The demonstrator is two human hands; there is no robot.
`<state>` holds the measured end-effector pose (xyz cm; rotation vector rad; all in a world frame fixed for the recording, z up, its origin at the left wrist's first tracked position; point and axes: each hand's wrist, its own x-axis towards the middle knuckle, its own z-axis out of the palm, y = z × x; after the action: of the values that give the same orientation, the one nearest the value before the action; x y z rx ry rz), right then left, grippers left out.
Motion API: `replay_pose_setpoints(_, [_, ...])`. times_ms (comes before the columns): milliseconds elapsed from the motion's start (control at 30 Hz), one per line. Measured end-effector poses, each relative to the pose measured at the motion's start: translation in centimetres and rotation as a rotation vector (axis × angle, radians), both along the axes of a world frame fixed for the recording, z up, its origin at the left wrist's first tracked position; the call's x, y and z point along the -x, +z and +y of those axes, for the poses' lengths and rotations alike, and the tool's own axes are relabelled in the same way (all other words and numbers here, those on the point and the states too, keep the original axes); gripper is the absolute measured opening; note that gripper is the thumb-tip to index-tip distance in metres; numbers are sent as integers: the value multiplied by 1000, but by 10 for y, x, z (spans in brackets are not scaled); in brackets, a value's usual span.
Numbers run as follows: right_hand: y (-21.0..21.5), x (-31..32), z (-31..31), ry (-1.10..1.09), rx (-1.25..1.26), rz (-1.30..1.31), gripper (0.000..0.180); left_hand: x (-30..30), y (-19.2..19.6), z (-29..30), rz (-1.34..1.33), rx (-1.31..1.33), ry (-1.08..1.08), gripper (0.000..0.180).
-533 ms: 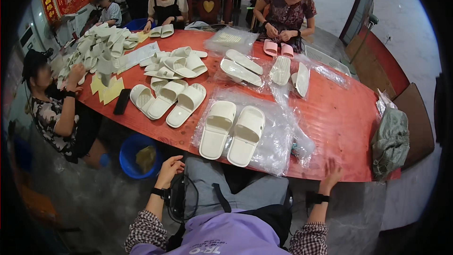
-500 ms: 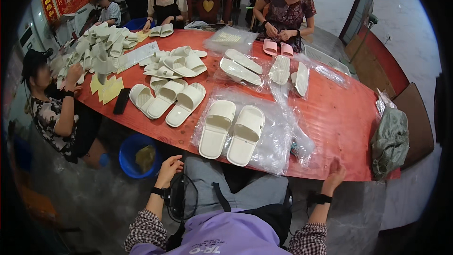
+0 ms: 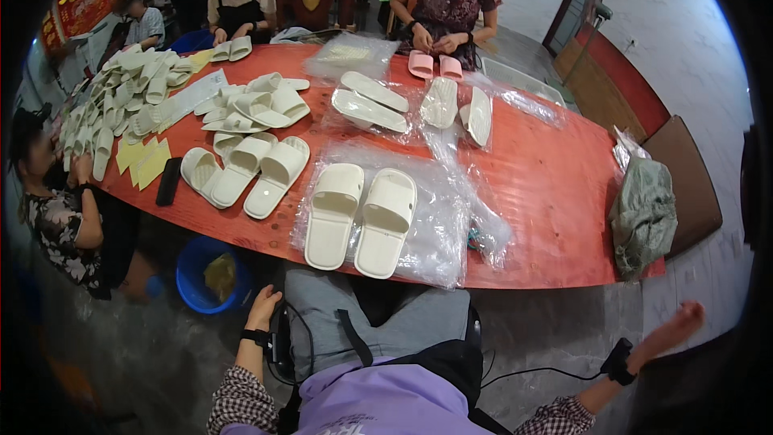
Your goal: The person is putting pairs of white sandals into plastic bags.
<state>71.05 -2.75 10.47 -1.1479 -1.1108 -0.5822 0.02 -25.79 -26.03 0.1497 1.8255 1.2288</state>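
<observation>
My left hand [image 3: 262, 308] hangs below the table's near edge beside my thigh, its fingers loosely bent and nothing visible in them. Far out to the right, beyond the table's near corner, my right hand [image 3: 681, 324] is raised; its fingers are blurred, and I cannot tell how they are bent. Neither hand touches the slippers. In front of me a cream left slipper [image 3: 333, 217] and its mate [image 3: 386, 224] lie side by side, soles down, on a stack of clear plastic bags [image 3: 435, 234]. Three more cream slippers [image 3: 278, 179] stand just left of them.
A red table [image 3: 547, 193] carries a heap of cream slippers [image 3: 133, 89], bagged slippers [image 3: 370, 101], pink slippers [image 3: 435, 64], yellow cards [image 3: 149, 163] and a black phone [image 3: 168, 181]. A green sack [image 3: 644, 213] sits at the right corner. Below stands a blue bucket [image 3: 193, 278]. Several people work around.
My right hand has swung away from the table edge, out to the right. My left hand has dropped slightly. The whole view has shifted, while the slippers before me stay on the bags.
</observation>
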Motion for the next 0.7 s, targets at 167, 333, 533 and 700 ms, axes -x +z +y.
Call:
replay_pose_setpoints(167, [-180,71,54,492,1309,-232,18,10,-4,4,6,122,-118,56])
replay_pose_setpoints(333, [-313,117,26,607,1934,-328,57,21,-34,-3,107,292,-398,49])
replay_pose_setpoints(533, [-356,134,9,663,2372,-211,77,29,-66,-31,138,499,-508,47])
replay_pose_setpoints(700, [-360,126,-15,504,2517,73,83,24,-23,2,168,637,-706,47])
